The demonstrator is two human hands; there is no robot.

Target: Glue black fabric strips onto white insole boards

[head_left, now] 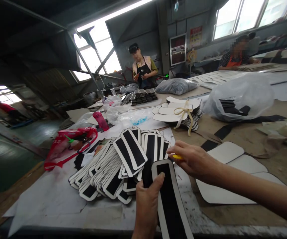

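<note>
My left hand [147, 202] is closed around a long white panel with a black strip [169, 199], its thumb pressed on the black part near the top. Close to the panel's upper right edge, my right hand [192, 159] is closed around a small yellow tool [177, 156]; most of the tool is hidden by the fingers, so its kind is unclear. Beyond my left hand lies a fanned heap of similar black-and-white panels [108, 176], with a few lying loose on top.
White rounded pieces [233, 181] lie at the right. Farther back are a tied bundle [175, 113], a clear plastic bag [240, 93] with black pieces, a red bag [59, 147] and a pink bottle [100, 120]. Two people work across the table.
</note>
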